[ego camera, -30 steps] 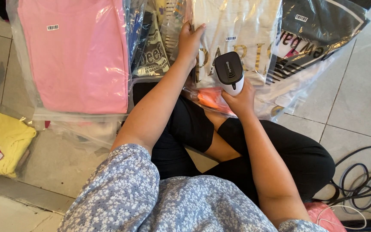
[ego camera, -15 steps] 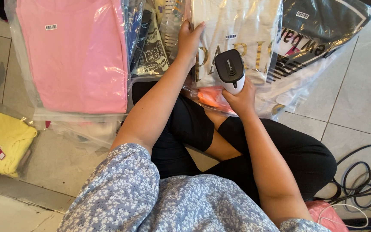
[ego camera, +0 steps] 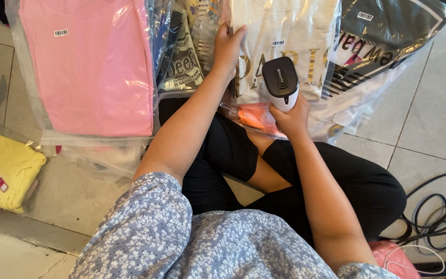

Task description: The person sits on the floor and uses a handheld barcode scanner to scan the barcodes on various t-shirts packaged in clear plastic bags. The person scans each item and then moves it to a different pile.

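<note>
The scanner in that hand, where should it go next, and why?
Probably tip the scanner up a little toward the small barcode sticker on the cream shirt bag. The right hand holds it just below the sticker, while the left hand steadies the bag's edge.

Pink garment bag [ego camera: 91, 67] (top cropped)

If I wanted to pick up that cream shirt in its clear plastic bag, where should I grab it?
Probably by its left edge, coming in from the left side, where the left hand already pinches it. The cream shirt in its clear plastic bag lies flat and overlapped by neighbouring bags, so that thin free edge is the easiest part for fingers to close on. The right hand holds a black-and-white handheld scanner over it.
</note>
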